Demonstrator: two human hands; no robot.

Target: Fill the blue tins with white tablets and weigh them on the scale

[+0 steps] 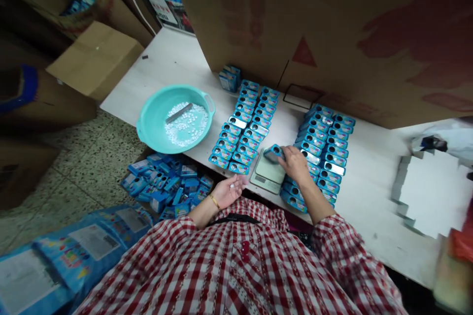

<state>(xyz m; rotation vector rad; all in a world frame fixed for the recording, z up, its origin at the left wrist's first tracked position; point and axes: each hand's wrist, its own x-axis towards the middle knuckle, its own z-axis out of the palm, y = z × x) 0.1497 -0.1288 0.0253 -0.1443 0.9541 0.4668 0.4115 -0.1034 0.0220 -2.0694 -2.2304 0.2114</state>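
Note:
My right hand [293,161] grips a small blue tin [274,152] and holds it on a small digital scale [266,172] at the near edge of the white table [369,177]. My left hand [231,188] rests palm up beside the scale, fingers cupped around a few small white pellets. Left of the scale lie two rows of open blue tins [244,128]. More blue tins [325,150] are lined up to the right of it. A teal basin [175,118] with white pellets and a grey scoop sits at the table's left end.
A large cardboard box [332,24] stands along the back of the table. On the floor to the left lies a heap of blue packets [166,187], with blue bags [55,256] nearer. Folded white cartons [432,192] lie at the right.

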